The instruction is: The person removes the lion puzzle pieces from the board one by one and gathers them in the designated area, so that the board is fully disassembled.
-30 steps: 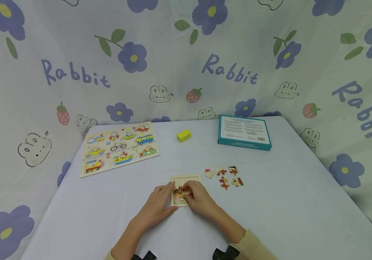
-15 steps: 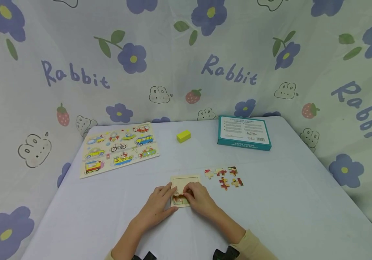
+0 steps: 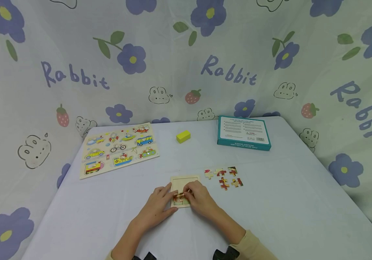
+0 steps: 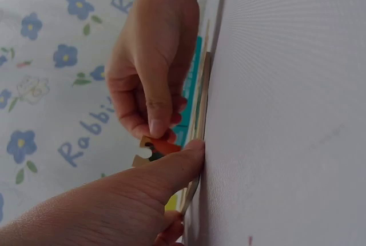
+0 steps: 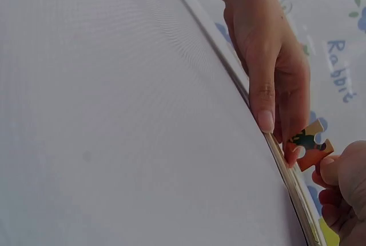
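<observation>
A small wooden puzzle tray (image 3: 186, 179) lies flat at the table's near middle, partly filled and half covered by both hands. My right hand (image 3: 202, 200) pinches an orange and green puzzle piece (image 3: 180, 195) over the tray's near part. In the wrist views that piece (image 4: 157, 145) (image 5: 309, 143) is tilted just above the tray's edge (image 5: 286, 171). My left hand (image 3: 161, 202) lies flat at the tray's left side. Its straight thumb (image 4: 183, 157) presses the tray rim, and its fingertips (image 5: 291, 151) reach the piece.
Several loose puzzle pieces (image 3: 225, 177) lie to the right of the tray. Farther back are a teal box (image 3: 244, 132), a yellow block (image 3: 183, 136) and a vehicle peg-puzzle board (image 3: 119, 148). Patterned cloth hangs behind and beside the table.
My right hand's fingers have drawn the piece a little lower and leftward over the tray, covering more of the picture. The left hand has hardly moved.
</observation>
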The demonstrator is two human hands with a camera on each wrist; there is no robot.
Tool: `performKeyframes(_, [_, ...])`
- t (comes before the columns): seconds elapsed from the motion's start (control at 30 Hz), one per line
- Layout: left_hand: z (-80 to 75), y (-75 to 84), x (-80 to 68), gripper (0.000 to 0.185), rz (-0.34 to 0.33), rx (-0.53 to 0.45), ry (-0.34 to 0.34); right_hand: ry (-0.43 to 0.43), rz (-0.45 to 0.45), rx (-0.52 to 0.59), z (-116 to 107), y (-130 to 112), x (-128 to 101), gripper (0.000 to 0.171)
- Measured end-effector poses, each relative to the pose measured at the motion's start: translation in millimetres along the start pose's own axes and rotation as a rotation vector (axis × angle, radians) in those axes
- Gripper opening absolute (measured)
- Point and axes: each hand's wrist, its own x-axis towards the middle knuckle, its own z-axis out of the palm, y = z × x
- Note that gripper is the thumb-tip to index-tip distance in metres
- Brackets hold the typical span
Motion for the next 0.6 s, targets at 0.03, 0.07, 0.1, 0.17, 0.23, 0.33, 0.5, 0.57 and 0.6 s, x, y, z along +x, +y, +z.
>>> performKeyframes(0.03, [0.1,0.1,0.0,0.05,0.0,0.0,0.0,0.008,-0.007,0.001,-0.5,0.3,-0.1,0.004])
performKeyframes(0.07, [0.1,0.2,0.0,0.05,-0.001,0.001,-0.001,0.015,-0.013,0.002,-1.2,0.4,-0.1,0.004])
performKeyframes(0.1, [0.1,0.3,0.0,0.05,-0.001,0.004,-0.001,0.02,-0.018,0.002,-2.1,0.1,0.1,0.003])
performKeyframes(0.17, [0.0,0.5,-0.1,0.05,-0.001,0.008,0.0,0.029,-0.025,0.0,-3.2,-0.1,0.5,0.004])
performKeyframes(0.23, [0.3,0.4,-0.1,0.049,0.002,0.011,0.002,0.024,-0.025,-0.01,-4.2,0.0,0.7,0.004])
performKeyframes(0.33, [0.3,0.4,-0.3,0.048,0.007,0.008,0.006,0.02,-0.025,-0.016,-6.0,-1.0,0.7,0.005])
performKeyframes(0.5, [-0.3,0.6,-0.8,0.049,0.009,-0.006,0.008,0.034,-0.01,-0.026,-11.9,-1.5,0.6,0.009])
performKeyframes(0.57, [-0.4,0.6,-0.8,0.049,0.007,-0.01,0.004,0.041,0.018,-0.029,-16.0,-0.8,0.9,0.009])
performKeyframes(0.6, [-0.5,0.6,-0.8,0.049,0.01,-0.009,0.005,0.047,0.042,-0.03,-18.3,-0.1,1.3,0.01])
